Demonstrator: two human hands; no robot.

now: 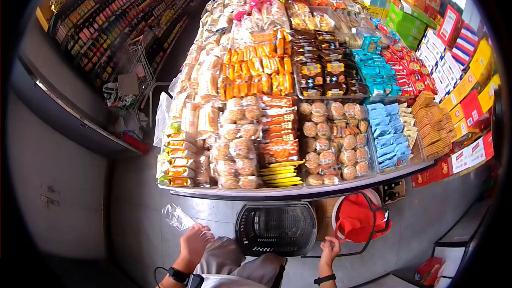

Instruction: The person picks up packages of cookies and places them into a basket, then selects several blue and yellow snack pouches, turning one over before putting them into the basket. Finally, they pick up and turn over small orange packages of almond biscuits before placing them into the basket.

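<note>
My left hand (pixel 196 240) is closed on a clear plastic bag (pixel 177 217), which hangs out to the upper left over the floor. On that wrist are a dark watch and a thin cord. To the right, my right hand (pixel 329 247) hovers with loosely bent fingers and nothing visible in them. A dark band circles its wrist. Between the two hands, in front of my knees, a black plastic shopping basket (pixel 244 229) stands below the display edge; I see nothing in it. Just beyond my right hand sits a white bucket (pixel 337 214) with a red cloth or bag (pixel 358 218).
A sloped display table (pixel 250 192) carries packaged snacks: round biscuits (pixel 320 143), orange packets (pixel 256 69), blue packets (pixel 388 136) and yellow packets (pixel 281 174). Coloured boxes (pixel 472 82) are stacked at right. A shopping cart (pixel 140 66) and bottle shelves (pixel 101 26) stand at left.
</note>
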